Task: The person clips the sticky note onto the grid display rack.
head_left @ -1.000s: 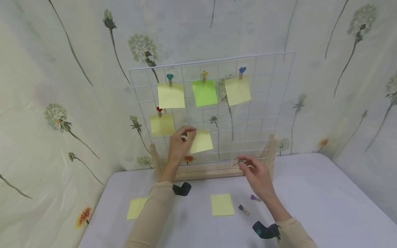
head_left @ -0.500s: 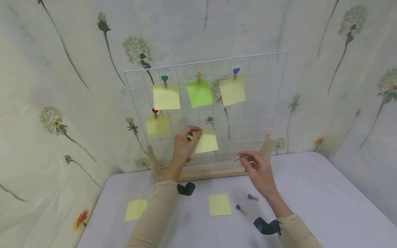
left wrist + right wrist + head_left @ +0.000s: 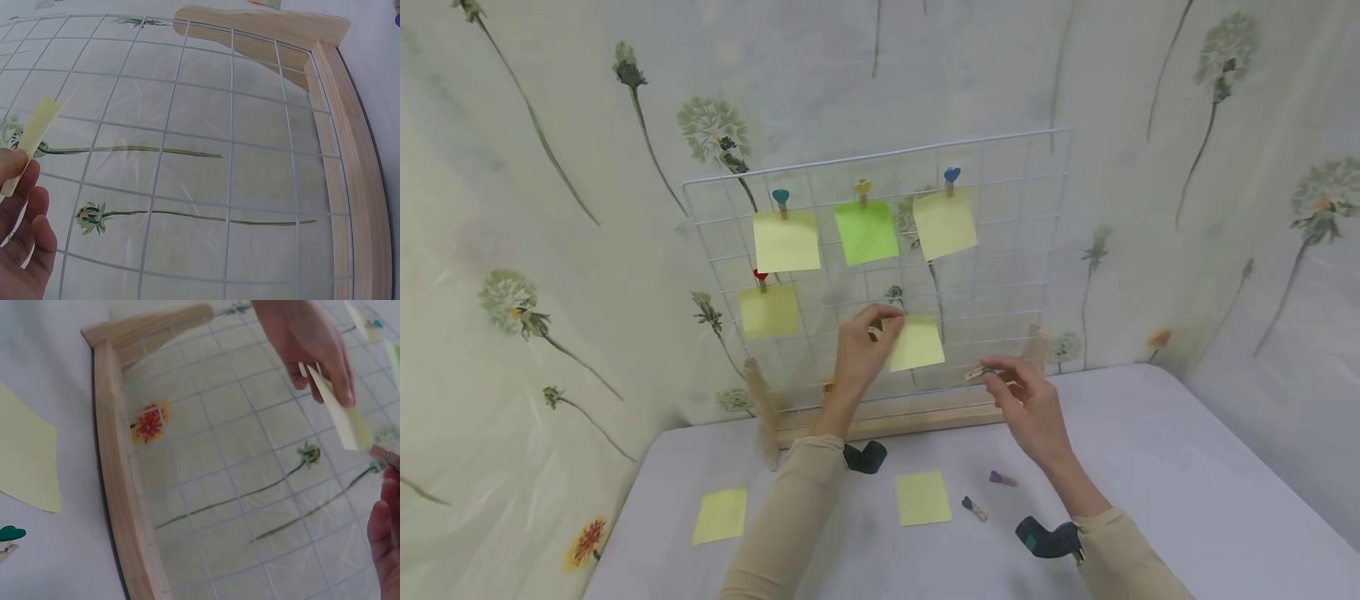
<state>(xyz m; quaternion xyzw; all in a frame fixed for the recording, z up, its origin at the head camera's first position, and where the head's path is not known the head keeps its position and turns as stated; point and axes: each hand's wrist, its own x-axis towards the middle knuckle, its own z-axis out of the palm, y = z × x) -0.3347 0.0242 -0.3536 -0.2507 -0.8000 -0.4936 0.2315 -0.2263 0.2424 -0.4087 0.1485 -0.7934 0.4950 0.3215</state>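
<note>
My left hand (image 3: 867, 348) pinches a pale yellow sticky note (image 3: 917, 343) by its upper left corner, in front of the white wire grid (image 3: 1000, 292). In the left wrist view the note (image 3: 39, 128) shows nearly edge-on between thumb and fingers. To the right, my right hand (image 3: 1028, 408) holds a small wooden clothespin (image 3: 979, 373) between thumb and fingertips. The right wrist view shows the tip of this clothespin (image 3: 386, 455) close to the held note (image 3: 340, 419). Several notes hang on the grid from heart-topped clothespins, among them a green note (image 3: 867, 233) in the upper row.
The grid stands in a wooden base (image 3: 895, 423) at the back of the white table (image 3: 1150, 483). Two yellow notes lie on the table, a left note (image 3: 720, 516) and a middle note (image 3: 923, 499). Near them are a dark-hearted clothespin (image 3: 974, 508) and a purple-hearted clothespin (image 3: 1002, 478).
My left hand has moved right along the grid with the sticky note. My right hand has risen slightly with its clothespin. The head view has shifted, so the scene sits further left.
</note>
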